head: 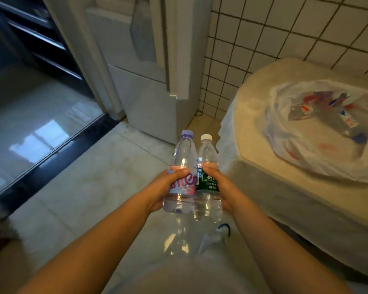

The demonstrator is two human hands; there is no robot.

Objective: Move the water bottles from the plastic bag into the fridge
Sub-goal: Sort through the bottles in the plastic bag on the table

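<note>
My left hand (166, 185) grips a clear water bottle with a purple cap and pink label (184, 158). My right hand (218, 183) grips a second clear bottle with a white cap and green label (207, 153). Both bottles stand upright, side by side and touching, held above the floor in the middle of the view. The white plastic bag (319, 149) lies to the right on a cream-covered surface (253, 98), with more bottles showing dimly through it. The pale fridge (136, 66) stands ahead, its door looking shut.
A white tiled wall (274, 28) rises behind the covered surface. To the left, a doorway with a dark threshold strip (57, 153) leads to a shiny floor. Light floor tiles (83, 198) lie below my arms.
</note>
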